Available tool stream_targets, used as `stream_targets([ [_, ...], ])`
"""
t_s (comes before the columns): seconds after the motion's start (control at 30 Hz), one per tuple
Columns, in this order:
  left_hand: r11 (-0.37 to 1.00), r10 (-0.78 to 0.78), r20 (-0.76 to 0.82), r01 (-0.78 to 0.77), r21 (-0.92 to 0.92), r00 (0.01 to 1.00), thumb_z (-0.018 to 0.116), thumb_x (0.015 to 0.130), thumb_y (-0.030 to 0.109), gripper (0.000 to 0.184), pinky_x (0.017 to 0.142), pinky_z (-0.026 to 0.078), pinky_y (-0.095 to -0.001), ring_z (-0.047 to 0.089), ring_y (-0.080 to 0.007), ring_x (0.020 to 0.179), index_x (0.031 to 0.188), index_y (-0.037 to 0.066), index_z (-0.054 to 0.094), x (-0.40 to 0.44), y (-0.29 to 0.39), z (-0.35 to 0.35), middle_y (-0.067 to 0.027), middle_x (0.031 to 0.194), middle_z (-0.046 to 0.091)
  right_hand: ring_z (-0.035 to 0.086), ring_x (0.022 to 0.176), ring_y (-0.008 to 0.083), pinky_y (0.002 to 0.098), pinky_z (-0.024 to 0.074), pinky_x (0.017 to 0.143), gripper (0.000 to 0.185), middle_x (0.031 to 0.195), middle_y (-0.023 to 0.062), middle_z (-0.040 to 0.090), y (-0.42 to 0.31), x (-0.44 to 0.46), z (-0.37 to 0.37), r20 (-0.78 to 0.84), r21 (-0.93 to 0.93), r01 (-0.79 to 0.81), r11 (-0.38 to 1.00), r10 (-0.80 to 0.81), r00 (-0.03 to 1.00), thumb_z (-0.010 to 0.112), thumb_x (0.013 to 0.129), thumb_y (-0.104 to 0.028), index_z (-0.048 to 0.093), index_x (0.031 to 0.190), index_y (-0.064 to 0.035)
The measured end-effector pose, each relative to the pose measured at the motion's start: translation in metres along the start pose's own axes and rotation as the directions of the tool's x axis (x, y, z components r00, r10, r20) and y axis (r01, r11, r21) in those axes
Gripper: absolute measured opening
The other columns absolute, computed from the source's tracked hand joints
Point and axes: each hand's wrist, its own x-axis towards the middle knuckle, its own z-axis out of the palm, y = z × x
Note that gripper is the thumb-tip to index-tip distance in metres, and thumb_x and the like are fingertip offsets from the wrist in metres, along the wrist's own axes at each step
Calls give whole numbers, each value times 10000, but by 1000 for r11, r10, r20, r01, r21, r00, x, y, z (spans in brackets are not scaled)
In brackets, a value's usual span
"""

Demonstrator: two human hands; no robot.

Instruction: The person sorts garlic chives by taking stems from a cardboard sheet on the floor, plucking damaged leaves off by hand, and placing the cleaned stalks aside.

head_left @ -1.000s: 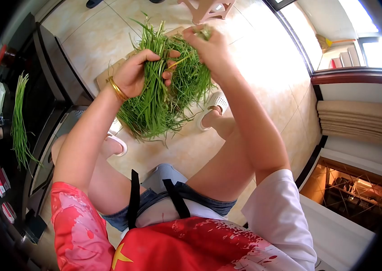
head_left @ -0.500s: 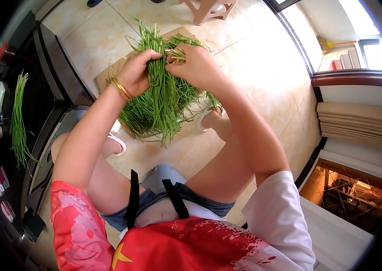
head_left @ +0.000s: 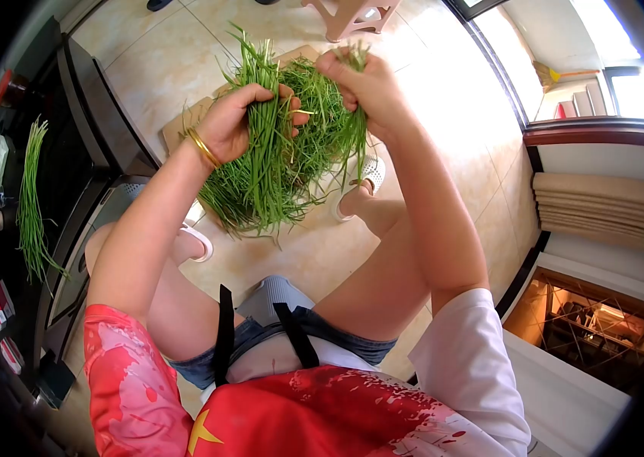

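Observation:
My left hand (head_left: pixel 234 122), with gold bangles at its wrist, is closed around a thick bunch of chives (head_left: pixel 265 164); the long green blades hang down below it and stick up above. To its right my right hand (head_left: pixel 373 90) is raised, its fingers closed on a smaller bunch of chives (head_left: pixel 354 141). The upper ends of that smaller bunch are blurred. Beneath both hands a loose heap of chives (head_left: pixel 318 103) lies on a flat piece of cardboard (head_left: pixel 177 129) on the floor.
To the left, another bunch of chives (head_left: pixel 31 202) lies on a black cabinet (head_left: pixel 70 137) among small items. A pink plastic stool (head_left: pixel 348 19) stands on the tiled floor (head_left: pixel 444 137) at the far side. My white shoes (head_left: pixel 371 171) flank the heap.
My right hand has moved away from the left hand, up and to the right, carrying a small bunch of chives. My left hand has stayed nearly in place with its bunch.

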Motion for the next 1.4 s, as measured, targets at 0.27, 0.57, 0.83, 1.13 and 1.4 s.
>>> stream_targets([
  [0.27, 999, 16, -46, -18, -49, 999, 405, 931, 143, 290, 868, 545, -418, 613, -331, 1060, 1131, -38, 509, -1, 2, 3, -167, 1070, 614, 405, 519, 36, 188, 329, 435, 241, 669, -18, 497, -8, 0, -14, -27, 269, 76, 960, -71, 997, 606, 925, -288, 543, 937, -55],
  [0.57, 997, 59, -79, -62, -41, 995, 419, 924, 137, 273, 859, 540, -422, 623, -312, 1014, 1110, -33, 525, 2, 2, 1, -158, 1061, 615, 454, 570, 71, 229, 362, 485, 305, 718, 20, 557, 1, 11, -30, 1, 50, 43, 998, -43, 999, 649, 892, -273, 553, 1030, -17],
  [0.83, 997, 66, -110, -70, -41, 992, 420, 918, 143, 277, 864, 533, -437, 624, -311, 1011, 1109, -26, 528, -1, 4, 0, -154, 1071, 610, 571, 770, 150, 278, 462, 686, 531, 909, 85, 609, 10, 19, -36, -93, -142, 41, 989, -54, 994, 738, 812, -323, 561, 1176, 21],
  [1.13, 996, 87, -46, -88, -31, 995, 356, 933, 177, 348, 885, 519, -428, 586, -319, 1117, 1169, -30, 508, 0, 6, 2, -170, 1131, 603, 447, 548, 63, 213, 398, 529, 341, 619, -56, 407, 1, -1, -6, 132, 38, -13, 999, 8, 991, 566, 943, -352, 660, 1083, -56],
  [1.4, 995, 89, -6, -89, -50, 996, 391, 921, 154, 360, 905, 510, -419, 614, -299, 1032, 1208, -20, 521, 4, 3, -8, -157, 1152, 608, 664, 739, 269, 369, 509, 710, 484, 753, 133, 685, 30, 12, 28, 59, -478, 91, 874, -72, 996, 665, 773, -486, 668, 841, -7],
])
